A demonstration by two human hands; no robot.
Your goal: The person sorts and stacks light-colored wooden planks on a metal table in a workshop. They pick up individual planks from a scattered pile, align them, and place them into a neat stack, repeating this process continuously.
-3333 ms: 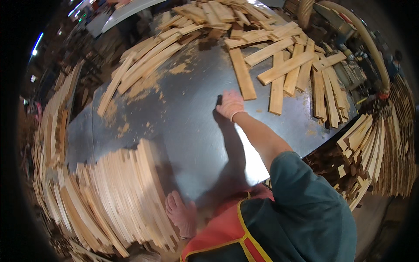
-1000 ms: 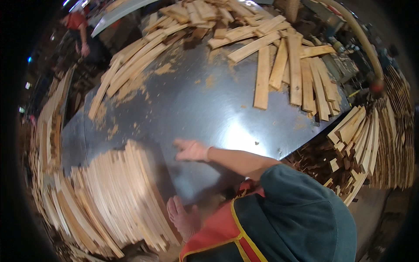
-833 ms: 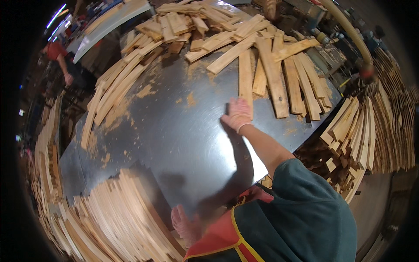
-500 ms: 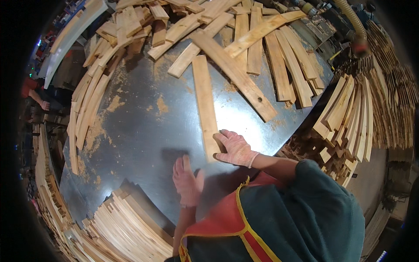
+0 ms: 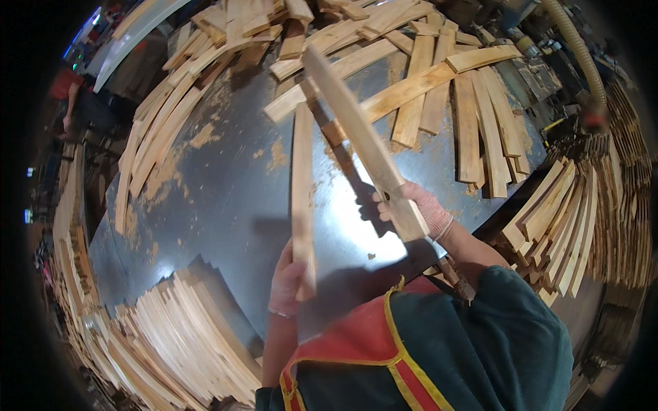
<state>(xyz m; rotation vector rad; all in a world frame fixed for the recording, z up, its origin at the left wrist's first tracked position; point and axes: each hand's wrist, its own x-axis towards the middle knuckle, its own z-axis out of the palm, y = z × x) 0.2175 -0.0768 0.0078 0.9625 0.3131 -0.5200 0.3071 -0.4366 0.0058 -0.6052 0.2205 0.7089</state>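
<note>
My left hand (image 5: pixel 284 277), in a pale glove, is closed around the near end of a wooden board (image 5: pixel 301 198) that stands on its edge, pointing away from me. In my right hand (image 5: pixel 423 209), also gloved, a second wooden board (image 5: pixel 360 130) is gripped near its close end. This board is tilted, raised off the metal tabletop (image 5: pixel 226 178), and its shadow falls beneath it. A dark knot shows close to my right fingers. The two boards are apart, with the bright reflection on the tabletop between them.
Loose boards (image 5: pixel 418 89) lie in a jumble across the far side. A neat stack of boards (image 5: pixel 195 329) stands at the near left, other stacks (image 5: pixel 555 219) at the right. Sawdust (image 5: pixel 164 178) dusts the tabletop. A ribbed hose (image 5: pixel 576 55) hangs far right; another person (image 5: pixel 66 89) is far left.
My left hand has taken hold of the board that was under my right hand, now turned on edge. My right hand has moved right and lifted the knotted board from the table.
</note>
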